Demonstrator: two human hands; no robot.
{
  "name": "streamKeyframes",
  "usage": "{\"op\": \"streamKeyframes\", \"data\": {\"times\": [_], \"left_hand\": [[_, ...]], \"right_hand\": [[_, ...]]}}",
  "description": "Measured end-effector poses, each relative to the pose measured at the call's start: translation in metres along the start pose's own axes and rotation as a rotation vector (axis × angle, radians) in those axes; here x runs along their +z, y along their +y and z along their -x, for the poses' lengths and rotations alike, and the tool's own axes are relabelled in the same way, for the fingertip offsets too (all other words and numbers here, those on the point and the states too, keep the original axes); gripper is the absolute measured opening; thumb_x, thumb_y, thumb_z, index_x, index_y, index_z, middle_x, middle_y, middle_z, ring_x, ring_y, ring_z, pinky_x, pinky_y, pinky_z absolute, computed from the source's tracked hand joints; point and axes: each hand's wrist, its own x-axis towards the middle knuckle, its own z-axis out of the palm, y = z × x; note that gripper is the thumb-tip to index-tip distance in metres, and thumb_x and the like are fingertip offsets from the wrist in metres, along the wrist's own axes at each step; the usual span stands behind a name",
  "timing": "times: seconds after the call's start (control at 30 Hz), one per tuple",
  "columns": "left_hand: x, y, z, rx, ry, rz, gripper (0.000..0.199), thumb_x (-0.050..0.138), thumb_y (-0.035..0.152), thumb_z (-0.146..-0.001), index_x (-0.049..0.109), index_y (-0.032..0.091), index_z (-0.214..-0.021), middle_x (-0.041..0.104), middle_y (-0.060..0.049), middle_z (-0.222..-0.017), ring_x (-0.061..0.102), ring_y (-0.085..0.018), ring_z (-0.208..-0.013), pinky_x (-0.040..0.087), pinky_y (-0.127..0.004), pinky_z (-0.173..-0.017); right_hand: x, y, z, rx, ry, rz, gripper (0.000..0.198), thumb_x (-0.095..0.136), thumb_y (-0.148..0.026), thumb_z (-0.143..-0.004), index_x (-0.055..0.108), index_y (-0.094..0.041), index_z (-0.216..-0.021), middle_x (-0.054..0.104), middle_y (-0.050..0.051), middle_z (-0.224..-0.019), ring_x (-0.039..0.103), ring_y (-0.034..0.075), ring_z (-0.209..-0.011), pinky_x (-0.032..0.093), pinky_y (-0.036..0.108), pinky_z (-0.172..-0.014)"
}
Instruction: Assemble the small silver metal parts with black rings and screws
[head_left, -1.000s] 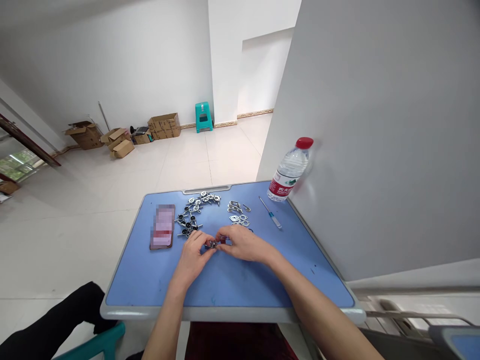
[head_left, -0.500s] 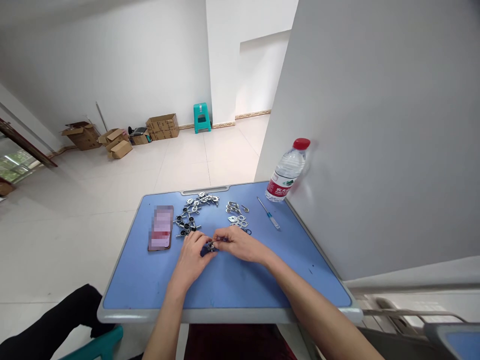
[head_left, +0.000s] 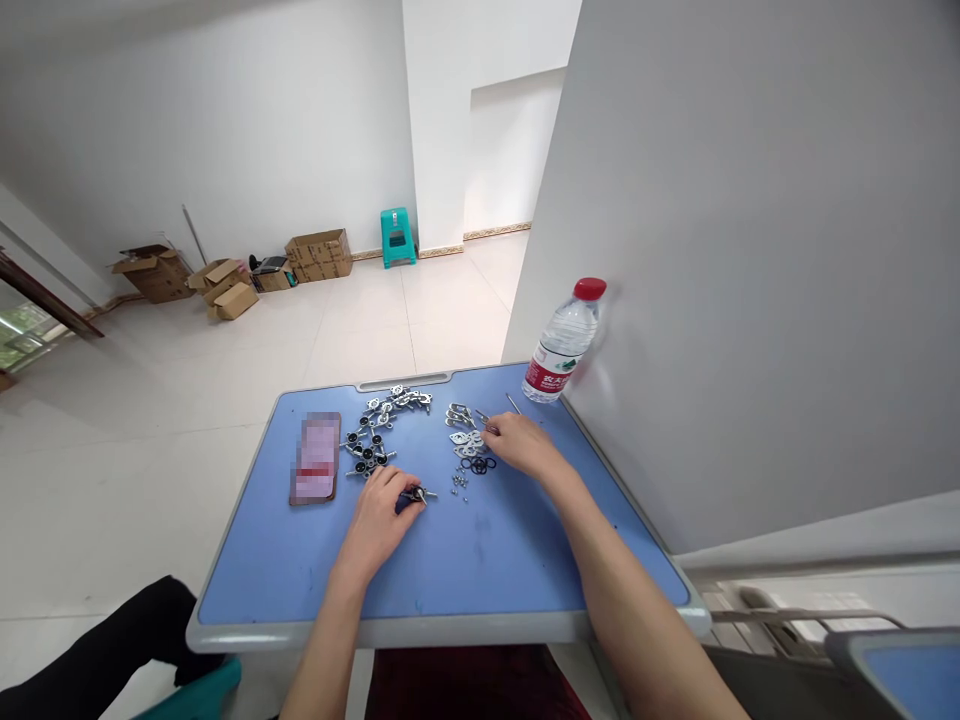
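My left hand [head_left: 382, 512] is closed on a small metal fitting [head_left: 420, 494] with a pin sticking out to the right, low over the blue table. My right hand [head_left: 517, 442] is at the right-hand parts, its fingertips pressed together beside the flat metal plates [head_left: 466, 442]; what they pinch, if anything, is hidden. Just behind the plates lie hook-shaped metal pieces [head_left: 457, 414]. Black rubber rings [head_left: 478, 466] and several tiny screws [head_left: 459, 482] are spread nearer me. A screwdriver [head_left: 513, 403] shows only its shaft past my right hand.
Metal fittings with black centres [head_left: 367, 455] and a curved row of fittings [head_left: 397, 402] occupy the table's left middle. A phone [head_left: 316, 460] lies at left. A water bottle [head_left: 562, 345] stands at the back right against a grey partition [head_left: 750, 280].
My right hand has left the fitting in my left hand and moved right and away to the plates, uncovering the rings and screws. My left hand still holds the fitting.
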Motion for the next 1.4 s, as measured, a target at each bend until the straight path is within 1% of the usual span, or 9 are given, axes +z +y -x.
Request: {"op": "streamKeyframes", "data": {"times": [0.1, 0.2, 0.27, 0.37, 0.5, 0.67, 0.8, 1.0, 1.4], "left_hand": [[0.0, 0.0, 0.0, 0.011, -0.004, 0.001, 0.014, 0.06, 0.017, -0.083, 0.065, 0.023, -0.094, 0.062, -0.003, -0.092, 0.055, -0.023, -0.093, 0.046, -0.036, -0.083], [0.0, 0.001, 0.0, 0.005, 0.002, -0.007, 0.011, 0.06, 0.017, -0.083, 0.065, 0.022, -0.092, 0.062, -0.003, -0.091, 0.055, -0.022, -0.092, 0.045, -0.036, -0.082], [0.0, 0.003, 0.0, -0.008, 0.006, -0.007, 0.01, 0.06, 0.016, -0.083, 0.064, 0.022, -0.091, 0.062, -0.003, -0.091, 0.055, -0.022, -0.092, 0.045, -0.035, -0.082], [0.001, 0.004, -0.001, -0.026, 0.011, -0.002, 0.01, 0.059, 0.015, -0.082, 0.062, 0.021, -0.089, 0.061, -0.002, -0.091, 0.054, -0.022, -0.093, 0.044, -0.035, -0.082], [0.001, 0.004, -0.002, -0.047, 0.024, -0.004, 0.009, 0.056, 0.012, -0.083, 0.059, 0.02, -0.086, 0.06, -0.002, -0.088, 0.054, -0.021, -0.09, 0.044, -0.034, -0.079], [0.002, 0.003, -0.003, -0.051, 0.038, -0.023, 0.015, 0.053, 0.006, -0.079, 0.057, 0.02, -0.084, 0.06, -0.003, -0.087, 0.054, -0.021, -0.089, 0.044, -0.034, -0.079], [0.003, 0.003, -0.004, -0.05, 0.042, -0.02, 0.016, 0.053, 0.005, -0.077, 0.056, 0.02, -0.082, 0.06, -0.003, -0.087, 0.053, -0.021, -0.089, 0.043, -0.034, -0.079], [0.001, 0.004, -0.004, -0.058, 0.036, 0.068, 0.021, 0.05, 0.002, -0.074, 0.056, 0.02, -0.082, 0.059, -0.002, -0.088, 0.053, -0.021, -0.092, 0.043, -0.033, -0.081], [0.001, 0.005, -0.005, -0.072, 0.062, 0.138, 0.017, 0.05, 0.004, -0.074, 0.055, 0.02, -0.077, 0.058, -0.002, -0.085, 0.053, -0.02, -0.087, 0.043, -0.031, -0.078]], "right_hand": [[0.001, -0.001, 0.001, 0.049, 0.035, 0.048, 0.025, 0.049, -0.027, -0.09, 0.068, -0.016, -0.079, 0.071, 0.016, -0.09, 0.064, 0.025, -0.08, 0.03, 0.028, -0.057], [0.0, -0.009, 0.007, 0.028, 0.117, 0.031, 0.025, 0.049, -0.03, -0.093, 0.068, -0.016, -0.084, 0.072, 0.015, -0.09, 0.064, 0.024, -0.079, 0.031, 0.028, -0.058], [0.0, -0.02, 0.015, -0.103, 0.111, -0.055, 0.026, 0.049, -0.032, -0.094, 0.067, -0.017, -0.083, 0.072, 0.01, -0.083, 0.063, 0.021, -0.075, 0.031, 0.027, -0.058], [0.008, -0.041, 0.03, -0.393, -0.032, -0.18, 0.017, 0.057, -0.03, -0.09, 0.067, -0.019, -0.083, 0.071, 0.005, -0.08, 0.061, 0.017, -0.072, 0.035, 0.026, -0.061], [0.025, -0.06, 0.044, -0.525, -0.125, -0.148, 0.011, 0.063, -0.028, -0.085, 0.067, -0.018, -0.087, 0.07, 0.004, -0.083, 0.06, 0.018, -0.075, 0.034, 0.026, -0.063], [0.038, -0.065, 0.046, -0.486, -0.141, -0.079, 0.008, 0.059, -0.022, -0.085, 0.065, -0.016, -0.087, 0.07, 0.006, -0.084, 0.061, 0.019, -0.076, 0.03, 0.027, -0.06], [0.038, -0.064, 0.043, -0.423, -0.168, -0.141, 0.007, 0.06, -0.021, -0.084, 0.065, -0.017, -0.082, 0.07, 0.005, -0.081, 0.06, 0.019, -0.075, 0.03, 0.026, -0.059], [0.039, -0.064, 0.043, -0.4, -0.194, -0.199, 0.002, 0.065, -0.02, -0.079, 0.065, -0.018, -0.079, 0.069, 0.003, -0.078, 0.059, 0.018, -0.073, 0.03, 0.025, -0.058], [0.048, -0.065, 0.039, -0.376, -0.152, -0.208, 0.011, 0.062, -0.016, -0.081, 0.064, -0.016, -0.091, 0.069, 0.005, -0.084, 0.06, 0.018, -0.076, 0.029, 0.025, -0.059]]}}
